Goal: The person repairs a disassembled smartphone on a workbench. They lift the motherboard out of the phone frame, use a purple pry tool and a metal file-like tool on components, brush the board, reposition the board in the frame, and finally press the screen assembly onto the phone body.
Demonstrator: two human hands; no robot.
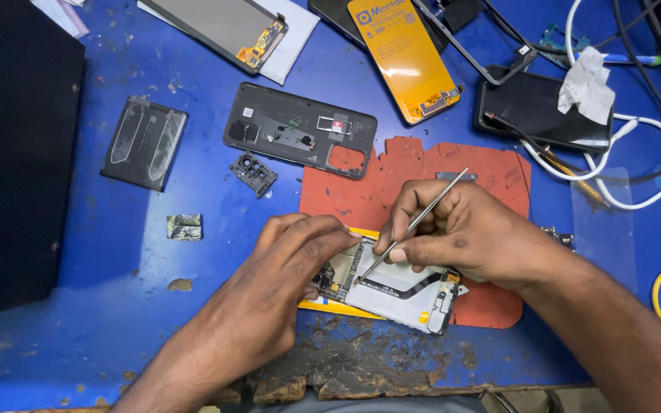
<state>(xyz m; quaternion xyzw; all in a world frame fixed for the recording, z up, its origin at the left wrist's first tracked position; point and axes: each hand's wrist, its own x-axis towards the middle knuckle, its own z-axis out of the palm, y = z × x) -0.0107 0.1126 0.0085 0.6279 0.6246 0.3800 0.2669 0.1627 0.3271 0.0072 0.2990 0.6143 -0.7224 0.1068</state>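
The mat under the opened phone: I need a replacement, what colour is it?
Red-orange, seen in the head view: the mat lies on the blue table.

Left hand (284, 268): lies flat on the near end of the opened phone body with its white inner frame and exposed circuit board (392, 287), pressing it down.
Right hand (460, 229): pinches thin metal tweezers (415, 224), tip on the board.
Under the phone: torn red rubber mat (422, 180) on the worn blue table (116, 306).
Near: black plastic back cover (300, 130), dark flat battery (144, 142), small black camera bezel (253, 173).
Far side: orange-backed screen panel (405, 57).
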